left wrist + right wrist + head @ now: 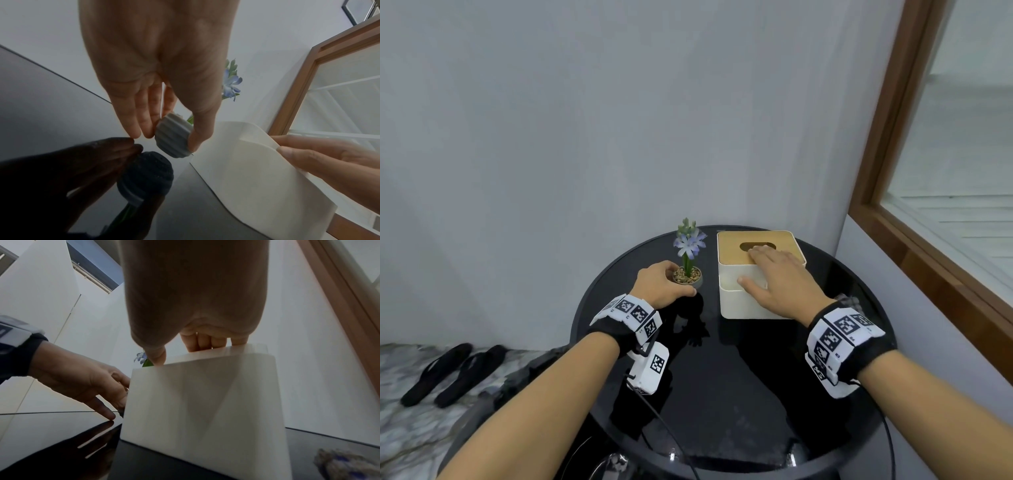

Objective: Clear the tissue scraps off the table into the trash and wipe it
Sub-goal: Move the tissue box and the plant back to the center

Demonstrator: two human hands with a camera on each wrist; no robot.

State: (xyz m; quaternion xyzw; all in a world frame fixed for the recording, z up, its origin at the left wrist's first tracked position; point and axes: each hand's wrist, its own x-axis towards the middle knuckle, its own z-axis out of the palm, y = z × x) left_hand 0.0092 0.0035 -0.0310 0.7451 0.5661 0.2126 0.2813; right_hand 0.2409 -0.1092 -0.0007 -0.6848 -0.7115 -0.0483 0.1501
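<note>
Table [722,377], flower pot [687,278], tissue box [743,294]

Small round black table [722,394], super glossy top, tucked into the corner. Sitting on it: a tiny ribbed grey pot [688,279] with a blue flower toward the back left, and just right of it a white tissue box [743,301] with a wooden lid. There's also a crumpled grey-blue cloth [347,465] lying near the right edge, beside the box.
</note>
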